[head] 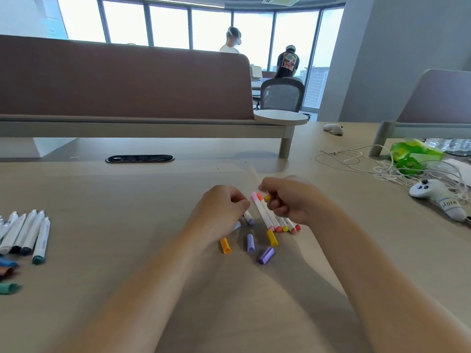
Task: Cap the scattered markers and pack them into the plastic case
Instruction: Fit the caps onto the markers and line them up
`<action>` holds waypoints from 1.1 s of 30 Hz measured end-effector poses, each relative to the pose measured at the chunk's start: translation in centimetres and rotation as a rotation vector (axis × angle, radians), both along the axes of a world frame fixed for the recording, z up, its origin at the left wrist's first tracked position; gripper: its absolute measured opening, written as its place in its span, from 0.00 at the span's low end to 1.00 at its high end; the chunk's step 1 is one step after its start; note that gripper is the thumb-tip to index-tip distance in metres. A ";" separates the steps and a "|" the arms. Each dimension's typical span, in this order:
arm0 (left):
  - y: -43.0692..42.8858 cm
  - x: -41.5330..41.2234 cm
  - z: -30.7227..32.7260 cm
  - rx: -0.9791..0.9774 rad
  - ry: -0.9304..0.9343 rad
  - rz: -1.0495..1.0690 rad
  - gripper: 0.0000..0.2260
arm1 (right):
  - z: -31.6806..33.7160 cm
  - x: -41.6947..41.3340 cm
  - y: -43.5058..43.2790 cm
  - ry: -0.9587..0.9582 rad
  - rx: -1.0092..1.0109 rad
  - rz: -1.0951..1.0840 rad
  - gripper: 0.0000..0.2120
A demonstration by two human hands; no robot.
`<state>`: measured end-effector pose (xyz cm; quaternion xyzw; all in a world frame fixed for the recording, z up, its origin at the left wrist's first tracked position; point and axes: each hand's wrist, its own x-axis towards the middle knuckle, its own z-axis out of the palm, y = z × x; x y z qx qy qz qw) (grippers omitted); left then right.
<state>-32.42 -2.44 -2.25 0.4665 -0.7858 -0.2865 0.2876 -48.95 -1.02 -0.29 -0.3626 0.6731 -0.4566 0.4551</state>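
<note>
Several white markers (pixel 265 215) with pink, orange and yellow ends lie side by side at the table's middle. A faint clear plastic edge, perhaps the case (pixel 253 175), rises behind them. My right hand (pixel 290 200) is curled over their right side and pinches a yellow-ended piece (pixel 267 198). My left hand (pixel 221 207) is curled and grips a white marker with a lilac end (pixel 248 217). Loose caps lie just in front: orange (pixel 225 245), lilac (pixel 250 242), yellow (pixel 272 238) and purple (pixel 266 255).
More white markers (pixel 28 233) with dark ends and loose blue, brown and teal caps (pixel 9 276) lie at the left edge. White cables (pixel 382 171), a white controller (pixel 438 197) and a green packet (pixel 413 154) fill the right. A desk divider (pixel 127 85) stands behind.
</note>
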 end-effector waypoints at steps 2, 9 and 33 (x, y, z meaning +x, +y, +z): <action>0.6 -0.7 -0.5 -0.011 -0.116 -0.054 0.08 | 0.1 -0.4 0.3 -0.129 -0.035 -0.007 0.11; 1.7 -2.6 -2.0 -0.230 -0.297 -0.205 0.12 | 0.1 -0.4 0.8 -0.086 -0.120 -0.008 0.09; -2.1 1.0 -0.1 0.215 0.342 0.207 0.08 | -0.7 0.4 0.8 0.081 -0.192 0.100 0.08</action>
